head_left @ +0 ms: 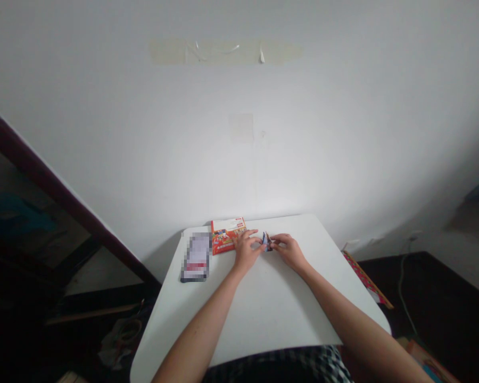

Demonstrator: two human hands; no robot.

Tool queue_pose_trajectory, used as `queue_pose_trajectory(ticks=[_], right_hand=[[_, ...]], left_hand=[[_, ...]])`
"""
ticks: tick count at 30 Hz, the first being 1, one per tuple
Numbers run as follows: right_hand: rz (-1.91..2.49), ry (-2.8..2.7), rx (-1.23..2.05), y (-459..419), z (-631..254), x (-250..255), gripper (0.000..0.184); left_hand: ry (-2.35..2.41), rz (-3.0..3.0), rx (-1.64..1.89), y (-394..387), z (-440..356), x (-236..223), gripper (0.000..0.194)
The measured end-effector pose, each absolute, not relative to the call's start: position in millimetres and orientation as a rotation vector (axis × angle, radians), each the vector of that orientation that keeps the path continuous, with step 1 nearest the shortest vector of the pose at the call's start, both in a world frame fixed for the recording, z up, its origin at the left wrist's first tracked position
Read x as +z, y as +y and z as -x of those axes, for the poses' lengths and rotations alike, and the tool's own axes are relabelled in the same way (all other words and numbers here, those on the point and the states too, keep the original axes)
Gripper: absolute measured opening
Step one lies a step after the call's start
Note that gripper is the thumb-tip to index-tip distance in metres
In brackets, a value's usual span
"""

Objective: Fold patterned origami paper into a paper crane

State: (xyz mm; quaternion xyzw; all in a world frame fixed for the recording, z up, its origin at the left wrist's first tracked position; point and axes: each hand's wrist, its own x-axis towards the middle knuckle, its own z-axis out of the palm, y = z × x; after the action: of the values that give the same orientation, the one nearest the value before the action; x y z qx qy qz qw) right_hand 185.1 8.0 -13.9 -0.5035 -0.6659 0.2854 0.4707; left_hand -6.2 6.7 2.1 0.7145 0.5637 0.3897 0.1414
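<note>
Between my two hands is a small, thin blue and dark printed piece (267, 243), perhaps card or paper; its exact kind is too small to make out. It stands partly raised, as if bent, just above the white table. My left hand (245, 250) pinches its left side with thumb and finger, the other fingers lifted. On its right side, my right hand (287, 249) grips it with the fingertips. Beside and partly behind my left hand lies a red and orange printed packet (224, 239) with a white top strip.
A phone-like object (196, 258), blurred out, lies at the table's left. The white table (271, 314) with rounded corners stands against a pale wall (303, 133). A dark red slanted frame (64, 186) rises at left, and a cable (402, 287) hangs at right.
</note>
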Motion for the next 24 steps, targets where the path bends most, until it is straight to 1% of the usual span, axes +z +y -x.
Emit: queue_pose_trajectory(ticks=[4,8,12,16,20,24], right_hand=[[1.233,-1.67,0.701,8.0,-185.8,-11.7,0.022],[1.23,-1.683,0.721,8.9,-187.8,-11.5,0.026],[1.228,-1.719,0.718,9.7,-189.1,-10.8,0.024],[1.22,-1.742,0.718,9.7,-188.9,-8.9,0.024],[1.23,-1.746,0.707,8.2,-186.9,-8.7,0.021],[1.245,-1.75,0.683,7.0,-185.2,-12.4,0.018]], left_hand=[[1.637,-2.055,1.135,7.3,6.1,0.5,0.004],[1.656,-2.036,1.151,7.4,5.9,-0.5,0.003],[1.647,-2.051,1.146,6.8,5.3,-0.3,0.001],[1.655,-2.045,1.122,6.3,4.5,0.5,0.005],[1.65,-2.041,1.126,6.2,4.7,0.6,0.003],[1.646,-2.046,1.136,6.3,4.8,-1.4,0.007]])
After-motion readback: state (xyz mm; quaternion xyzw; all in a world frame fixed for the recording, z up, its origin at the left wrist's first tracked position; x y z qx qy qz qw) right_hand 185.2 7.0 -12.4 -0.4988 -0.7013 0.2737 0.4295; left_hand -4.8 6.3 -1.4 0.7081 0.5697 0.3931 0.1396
